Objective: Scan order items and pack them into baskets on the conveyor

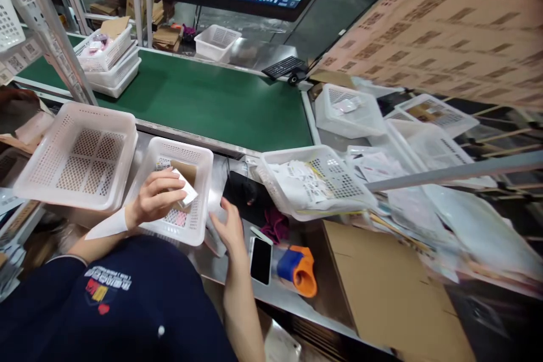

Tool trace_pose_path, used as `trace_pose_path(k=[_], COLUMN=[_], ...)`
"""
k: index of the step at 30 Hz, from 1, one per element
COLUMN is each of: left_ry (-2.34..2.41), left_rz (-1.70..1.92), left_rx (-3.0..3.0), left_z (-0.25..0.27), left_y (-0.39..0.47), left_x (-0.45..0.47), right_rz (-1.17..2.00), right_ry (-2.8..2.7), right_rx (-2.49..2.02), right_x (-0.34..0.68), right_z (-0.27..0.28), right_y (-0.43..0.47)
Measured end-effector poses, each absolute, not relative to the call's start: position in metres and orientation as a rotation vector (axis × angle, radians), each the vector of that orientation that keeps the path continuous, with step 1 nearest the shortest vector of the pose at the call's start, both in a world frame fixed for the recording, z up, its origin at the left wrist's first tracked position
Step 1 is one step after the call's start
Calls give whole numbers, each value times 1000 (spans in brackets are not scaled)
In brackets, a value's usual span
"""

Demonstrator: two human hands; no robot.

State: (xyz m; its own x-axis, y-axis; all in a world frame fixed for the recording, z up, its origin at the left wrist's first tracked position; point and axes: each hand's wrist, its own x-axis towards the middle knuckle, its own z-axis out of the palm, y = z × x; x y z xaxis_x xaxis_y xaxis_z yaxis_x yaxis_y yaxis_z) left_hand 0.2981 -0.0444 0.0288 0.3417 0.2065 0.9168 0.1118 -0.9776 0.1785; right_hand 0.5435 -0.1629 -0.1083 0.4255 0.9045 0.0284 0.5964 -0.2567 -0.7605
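While left hand pinches a small white packet over the basket, packet may slip; right hand spread, near phone at bench edge.

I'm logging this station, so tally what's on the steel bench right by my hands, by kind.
White perforated baskets: 3, an empty one, the one my left hand reaches into, and one holding papers
Phones: 1, beside my right hand
Blue and orange tape dispensers: 1
Purple cloths: 1
Total: 6
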Motion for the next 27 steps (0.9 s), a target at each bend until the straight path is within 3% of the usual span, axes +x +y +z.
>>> trace_pose_path(k=[4,8,16,27], left_ry=[219,165,117,271], left_rz=[1599,1503,1450,1163], left_rx=[2366,2311,2212,1517], left_z=[33,36,35,18], left_y=[-44,-44,-45,-52], left_x=[305,305,298,298], right_rz=[160,39,43,96], right_ry=[-1421,-1600,-1659,-1275], right_rx=[-1298,-1100,-1025,-1115], right_x=[528,502,488,493], right_z=[-10,48,65,54], right_y=[-158,-155,-143,-152])
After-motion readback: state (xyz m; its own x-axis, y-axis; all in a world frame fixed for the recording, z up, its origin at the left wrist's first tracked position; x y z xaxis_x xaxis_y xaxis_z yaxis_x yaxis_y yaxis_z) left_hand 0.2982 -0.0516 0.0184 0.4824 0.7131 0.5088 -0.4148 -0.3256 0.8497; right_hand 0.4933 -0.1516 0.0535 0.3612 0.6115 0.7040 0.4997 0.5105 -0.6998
